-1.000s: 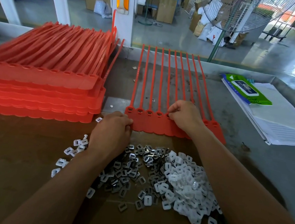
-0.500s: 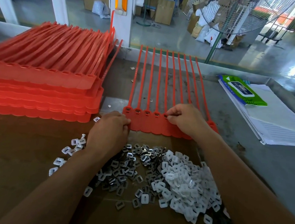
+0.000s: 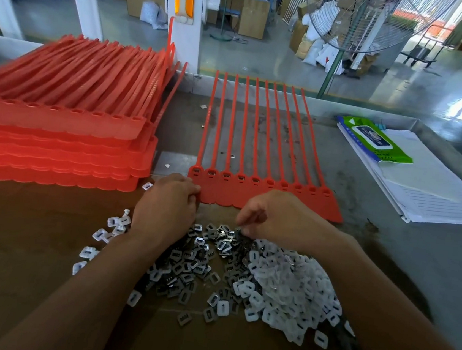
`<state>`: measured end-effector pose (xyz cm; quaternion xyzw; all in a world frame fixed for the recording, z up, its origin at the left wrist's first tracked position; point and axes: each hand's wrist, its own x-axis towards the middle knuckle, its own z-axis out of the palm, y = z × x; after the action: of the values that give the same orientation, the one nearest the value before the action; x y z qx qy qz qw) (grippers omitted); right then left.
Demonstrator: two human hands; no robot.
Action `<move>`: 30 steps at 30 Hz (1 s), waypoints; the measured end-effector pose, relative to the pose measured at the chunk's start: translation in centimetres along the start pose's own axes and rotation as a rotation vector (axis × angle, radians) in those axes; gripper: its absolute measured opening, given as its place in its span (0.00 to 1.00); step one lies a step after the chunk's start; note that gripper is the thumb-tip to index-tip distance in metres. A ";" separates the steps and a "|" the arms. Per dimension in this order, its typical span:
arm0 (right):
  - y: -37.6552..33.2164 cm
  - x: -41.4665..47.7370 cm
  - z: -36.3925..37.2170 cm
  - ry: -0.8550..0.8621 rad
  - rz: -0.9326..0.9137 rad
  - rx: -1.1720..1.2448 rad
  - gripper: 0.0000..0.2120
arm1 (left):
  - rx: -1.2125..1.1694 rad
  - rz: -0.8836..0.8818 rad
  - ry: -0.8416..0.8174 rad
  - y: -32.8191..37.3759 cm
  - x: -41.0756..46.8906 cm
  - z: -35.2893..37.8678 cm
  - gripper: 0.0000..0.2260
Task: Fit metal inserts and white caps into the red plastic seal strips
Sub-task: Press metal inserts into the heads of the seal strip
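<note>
Here | left hand pinches strip | right hand touches inserts

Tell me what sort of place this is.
Most likely a factory assembly bench: a stack of red seal strips, a heap of white caps, and cartons plus a big fan on the shop floor behind.

Our left hand and right hand, both bare

We see uncovered skin running unbroken from the knuckles over the wrists, along our left forearm at the near left and our right forearm at the near right, as far as the near edge of the view. The right forearm looks broader where it comes closest. What we wear above the elbows cannot be told.
</note>
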<state>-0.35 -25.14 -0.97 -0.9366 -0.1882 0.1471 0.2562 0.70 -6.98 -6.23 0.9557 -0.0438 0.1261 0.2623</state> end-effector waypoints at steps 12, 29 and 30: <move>-0.3 -0.1 0.7 -0.008 -0.008 -0.011 0.05 | -0.014 -0.016 -0.007 0.0 0.0 -0.1 0.12; 0.1 -0.6 0.7 0.052 -0.043 0.141 0.07 | -0.001 -0.002 -0.004 -0.1 0.0 0.0 0.12; 0.1 -0.6 0.6 0.052 -0.040 0.136 0.07 | 0.001 -0.002 -0.003 -0.1 0.0 0.0 0.12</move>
<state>-1.06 -25.23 -1.46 -0.9166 -0.1899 0.1300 0.3269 0.67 -6.88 -6.25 0.9561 -0.0432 0.1243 0.2618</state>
